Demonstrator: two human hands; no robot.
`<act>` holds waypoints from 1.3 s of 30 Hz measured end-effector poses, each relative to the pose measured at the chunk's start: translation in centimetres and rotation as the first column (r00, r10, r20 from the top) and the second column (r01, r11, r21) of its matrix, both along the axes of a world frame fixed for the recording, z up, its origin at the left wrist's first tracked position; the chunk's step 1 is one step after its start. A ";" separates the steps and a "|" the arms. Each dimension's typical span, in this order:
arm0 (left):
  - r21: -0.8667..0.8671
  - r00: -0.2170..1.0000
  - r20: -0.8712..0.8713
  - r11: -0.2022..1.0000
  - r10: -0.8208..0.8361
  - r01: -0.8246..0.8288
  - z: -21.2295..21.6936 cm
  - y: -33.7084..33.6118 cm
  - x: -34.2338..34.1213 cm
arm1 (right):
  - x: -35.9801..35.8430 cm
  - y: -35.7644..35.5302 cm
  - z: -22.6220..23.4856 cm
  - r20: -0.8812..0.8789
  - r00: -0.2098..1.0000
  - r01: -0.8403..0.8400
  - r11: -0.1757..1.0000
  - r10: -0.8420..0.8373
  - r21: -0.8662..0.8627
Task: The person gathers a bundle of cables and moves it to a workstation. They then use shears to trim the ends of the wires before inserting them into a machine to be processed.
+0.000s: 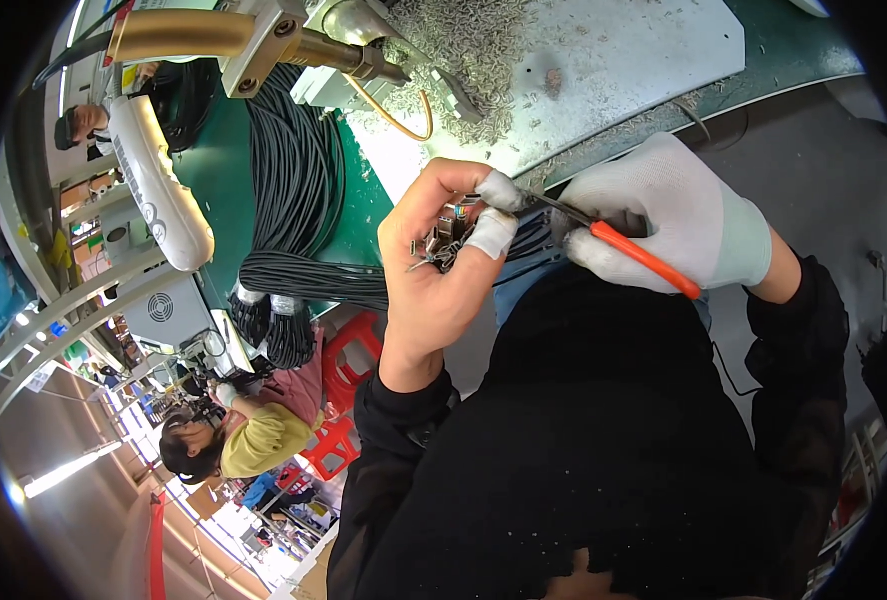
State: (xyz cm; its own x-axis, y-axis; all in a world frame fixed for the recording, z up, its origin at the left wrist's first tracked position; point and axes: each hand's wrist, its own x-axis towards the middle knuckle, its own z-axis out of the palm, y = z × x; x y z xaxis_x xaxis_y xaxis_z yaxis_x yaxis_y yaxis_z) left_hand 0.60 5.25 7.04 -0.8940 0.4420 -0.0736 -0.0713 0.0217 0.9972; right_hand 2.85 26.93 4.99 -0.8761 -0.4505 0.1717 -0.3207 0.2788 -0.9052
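Observation:
My left hand point(429, 295), bare but for white coverings on the thumb and a fingertip, is closed around a bunch of cable ends with small metal connectors point(446, 236). Bits of coloured wire show among them. The black cables point(314, 279) trail off to the left and also pass behind toward the right. My right hand point(669, 215), in a white glove, grips orange-handled pliers point(646, 259). Their dark jaws point left and reach the fingertips of my left hand. What exactly the jaws touch is too small to make out.
A pale metal plate point(624, 75) on the green table point(219, 215) bears a heap of small metal pieces point(494, 60). Above my left hand juts a machine with a brass-coloured cylinder point(184, 33). A white lamp point(159, 180) hangs left. A person in yellow point(264, 440) sits near red stools point(349, 350).

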 end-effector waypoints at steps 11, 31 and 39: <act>-0.209 0.978 -0.083 0.956 0.192 -0.205 0.4 1.9 0.2 | 1.8 -1.3 -1.1 0.232 0.972 0.067 0.981 -0.024 -0.180; -0.261 0.979 0.105 0.955 0.175 -0.142 -0.8 0.5 -0.5 | 2.2 -3.9 -2.9 -0.064 0.950 0.302 0.951 -0.306 -0.060; 0.054 0.866 0.486 0.984 0.123 -0.170 -4.6 -4.7 -6.3 | -1.2 -1.6 -4.4 0.051 0.932 0.359 0.933 -0.359 0.002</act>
